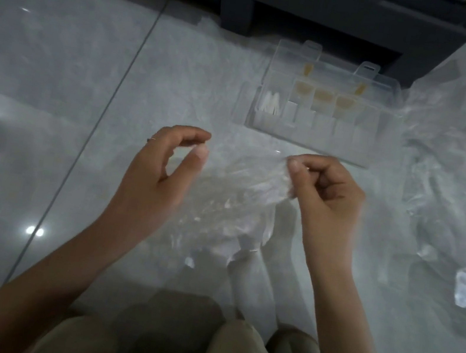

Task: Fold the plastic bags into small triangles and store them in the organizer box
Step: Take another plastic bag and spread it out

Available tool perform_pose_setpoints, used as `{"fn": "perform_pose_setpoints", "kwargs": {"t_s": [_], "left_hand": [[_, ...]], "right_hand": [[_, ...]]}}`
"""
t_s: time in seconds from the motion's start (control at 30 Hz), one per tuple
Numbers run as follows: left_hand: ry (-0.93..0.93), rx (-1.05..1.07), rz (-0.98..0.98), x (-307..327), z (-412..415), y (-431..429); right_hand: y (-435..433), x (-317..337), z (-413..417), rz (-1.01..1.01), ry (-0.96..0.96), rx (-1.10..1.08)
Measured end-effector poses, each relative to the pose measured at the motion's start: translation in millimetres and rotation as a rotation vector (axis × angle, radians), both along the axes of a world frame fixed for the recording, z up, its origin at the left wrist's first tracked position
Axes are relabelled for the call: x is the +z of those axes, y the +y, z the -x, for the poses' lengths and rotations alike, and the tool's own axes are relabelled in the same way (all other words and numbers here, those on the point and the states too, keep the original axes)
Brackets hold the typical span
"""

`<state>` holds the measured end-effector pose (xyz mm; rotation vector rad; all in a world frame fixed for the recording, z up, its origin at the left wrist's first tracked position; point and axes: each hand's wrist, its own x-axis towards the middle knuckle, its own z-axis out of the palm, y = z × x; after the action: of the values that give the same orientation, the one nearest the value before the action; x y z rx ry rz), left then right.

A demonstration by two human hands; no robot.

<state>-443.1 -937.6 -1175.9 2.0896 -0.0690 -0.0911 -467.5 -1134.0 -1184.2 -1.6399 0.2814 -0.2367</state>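
Pinched in left hand (161, 170) and right hand (327, 199), near clear organizer box (308, 146): thin transparent plastic bag (231, 194). Likely limp, slippery; grip corners.

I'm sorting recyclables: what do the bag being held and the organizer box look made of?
The bag: thin clear plastic film, glossy; it crinkles and the floor shows through. The organizer box: probably rigid clear plastic, slightly frosted; straight walls and dividers stay visible through it.
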Motion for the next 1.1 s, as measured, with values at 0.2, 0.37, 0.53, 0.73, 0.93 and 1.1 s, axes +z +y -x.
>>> {"fn": "perform_pose_setpoints", "kwargs": {"t_s": [0.2, 0.37, 0.53, 0.73, 0.93, 1.1], "left_hand": [[0.01, -0.28, -0.004, 13, 8, -13], [0.128, -0.073, 0.296, 11, 7, -23], [0.262, 0.105, 0.529, 5, 4, -11], [0.289, 0.165, 0.628, 4, 1, -9], [0.307, 0.197, 0.624, 10, 3, -11], [0.271, 0.222, 0.588, 11, 3, -10]], "right_hand": [[19, 9, -1, -0.033, -0.034, 0.209], [11, 5, -3, -0.14, -0.005, 0.268], [-14, -5, 4, 0.035, 0.089, 0.488], [-8, -12, 11, 0.164, 0.055, 0.507], [6, -10, 10, 0.292, -0.16, 0.428], [4, -11, 8, 0.337, -0.292, 0.388]]}}
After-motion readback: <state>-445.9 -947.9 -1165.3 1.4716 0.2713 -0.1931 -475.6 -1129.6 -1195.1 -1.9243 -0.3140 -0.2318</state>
